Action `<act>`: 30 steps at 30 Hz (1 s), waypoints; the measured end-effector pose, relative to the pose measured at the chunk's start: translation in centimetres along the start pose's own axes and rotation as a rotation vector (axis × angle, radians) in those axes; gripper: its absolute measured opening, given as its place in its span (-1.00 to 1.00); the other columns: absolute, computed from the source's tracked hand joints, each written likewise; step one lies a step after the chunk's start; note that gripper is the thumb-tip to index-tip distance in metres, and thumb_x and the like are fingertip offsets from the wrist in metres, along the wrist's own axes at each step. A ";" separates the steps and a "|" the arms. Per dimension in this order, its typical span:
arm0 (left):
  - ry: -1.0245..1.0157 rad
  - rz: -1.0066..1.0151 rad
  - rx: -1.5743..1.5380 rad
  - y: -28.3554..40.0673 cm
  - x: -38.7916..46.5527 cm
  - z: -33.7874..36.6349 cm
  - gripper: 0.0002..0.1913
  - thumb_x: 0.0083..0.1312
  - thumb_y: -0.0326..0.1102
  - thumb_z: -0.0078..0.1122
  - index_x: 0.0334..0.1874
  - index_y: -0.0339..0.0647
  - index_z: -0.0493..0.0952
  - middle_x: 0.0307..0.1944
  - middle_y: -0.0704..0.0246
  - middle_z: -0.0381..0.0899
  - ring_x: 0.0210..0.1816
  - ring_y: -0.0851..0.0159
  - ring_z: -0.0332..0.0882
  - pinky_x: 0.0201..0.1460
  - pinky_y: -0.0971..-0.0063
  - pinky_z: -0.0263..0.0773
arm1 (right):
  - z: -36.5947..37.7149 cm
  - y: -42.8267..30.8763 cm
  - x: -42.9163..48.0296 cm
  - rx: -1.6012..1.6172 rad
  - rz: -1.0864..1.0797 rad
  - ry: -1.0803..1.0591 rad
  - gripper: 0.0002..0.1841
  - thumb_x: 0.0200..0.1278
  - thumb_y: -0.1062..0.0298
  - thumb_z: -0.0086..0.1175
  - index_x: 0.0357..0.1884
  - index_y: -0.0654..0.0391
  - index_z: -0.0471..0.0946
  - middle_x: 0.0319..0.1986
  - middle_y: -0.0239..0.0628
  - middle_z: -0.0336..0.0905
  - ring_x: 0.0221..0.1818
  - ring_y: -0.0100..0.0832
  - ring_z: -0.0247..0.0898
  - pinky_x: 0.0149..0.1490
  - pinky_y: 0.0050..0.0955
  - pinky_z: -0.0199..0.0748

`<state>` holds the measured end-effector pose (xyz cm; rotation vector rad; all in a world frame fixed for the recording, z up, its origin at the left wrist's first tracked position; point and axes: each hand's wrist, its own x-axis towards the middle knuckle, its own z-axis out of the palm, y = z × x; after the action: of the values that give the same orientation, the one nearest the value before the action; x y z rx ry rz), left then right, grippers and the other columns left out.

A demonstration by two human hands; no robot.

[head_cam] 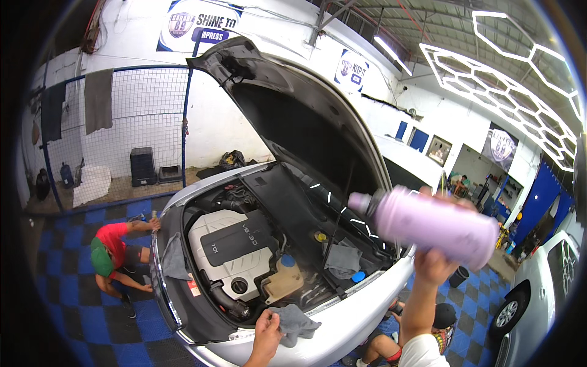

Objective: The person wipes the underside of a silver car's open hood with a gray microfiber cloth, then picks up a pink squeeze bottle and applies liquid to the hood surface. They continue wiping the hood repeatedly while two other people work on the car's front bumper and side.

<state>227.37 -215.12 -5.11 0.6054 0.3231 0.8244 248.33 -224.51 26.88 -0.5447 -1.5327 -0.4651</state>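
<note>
My left hand pinches a grey microfibre cloth over the near fender of a silver car. Raised at the right, my right hand grips a pink-purple bottle, blurred and tilted with its narrow cap pointing left. Below the propped hood lies the engine bay, with a silver and black engine cover and a yellowed fluid tank with a blue cap. One folded grey cloth rests near the base of the windshield; another grey cloth drapes over the front panel.
A person in a red shirt crouches at the car's front. Beside the near fender another person in a black cap sits low. A thin hood prop rod stands in the bay. A second silver vehicle is parked at right.
</note>
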 end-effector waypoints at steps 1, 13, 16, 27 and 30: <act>-0.001 0.013 0.002 0.0 -0.2 -0.4 -0.81 0.65 -0.27 -0.07 0.09 -0.26 0.38 -0.01 0.25 0.66 -0.01 0.28 0.70 0.10 0.29 0.63 | 0.4 -0.1 2.2 0.013 0.019 0.048 -0.04 0.17 0.16 0.49 0.49 0.20 0.11 0.31 0.10 0.34 0.41 0.27 0.27 0.51 0.27 0.16; 0.052 0.012 0.001 0.3 -2.2 -5.0 -0.79 0.65 -0.29 -0.09 0.15 -0.28 0.37 0.04 0.22 0.64 0.03 0.26 0.69 0.15 0.28 0.62 | 5.1 2.5 12.1 0.369 -0.008 -0.011 -0.41 0.45 0.40 0.16 0.41 0.42 0.26 0.34 0.32 0.35 0.46 0.14 0.27 0.56 0.09 0.21; 0.037 0.020 -0.010 0.8 -2.4 -5.4 -0.79 0.65 -0.28 -0.07 0.14 -0.28 0.37 0.03 0.22 0.65 0.02 0.27 0.70 0.15 0.28 0.63 | 5.8 2.4 12.8 0.332 -0.018 -0.064 -0.47 0.45 0.51 0.12 0.39 0.45 0.27 0.33 0.32 0.36 0.43 0.10 0.32 0.53 0.03 0.31; 0.034 0.127 0.278 1.7 -3.5 -6.3 -0.81 0.56 -0.28 0.12 -0.01 -0.25 0.39 -0.21 0.33 0.65 -0.20 0.35 0.65 -0.14 0.46 0.54 | 7.2 3.0 14.7 0.520 0.126 0.130 -0.64 0.48 0.34 0.16 0.23 0.26 0.51 0.16 -0.04 0.61 0.30 -0.09 0.51 0.43 0.09 0.44; 0.055 0.434 0.800 5.2 -4.1 -4.0 -0.81 0.44 -0.33 0.17 -0.10 -0.30 0.42 -0.32 0.19 0.60 -0.24 0.16 0.67 -0.07 0.35 0.51 | 7.5 2.1 12.0 0.542 0.275 0.196 -0.63 0.52 0.28 0.11 0.25 0.23 0.51 0.18 -0.08 0.61 0.30 -0.11 0.51 0.44 0.09 0.41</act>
<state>219.69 -214.05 -4.82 1.4357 0.5914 1.1267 243.50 -217.67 38.52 -0.2672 -1.2980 0.1113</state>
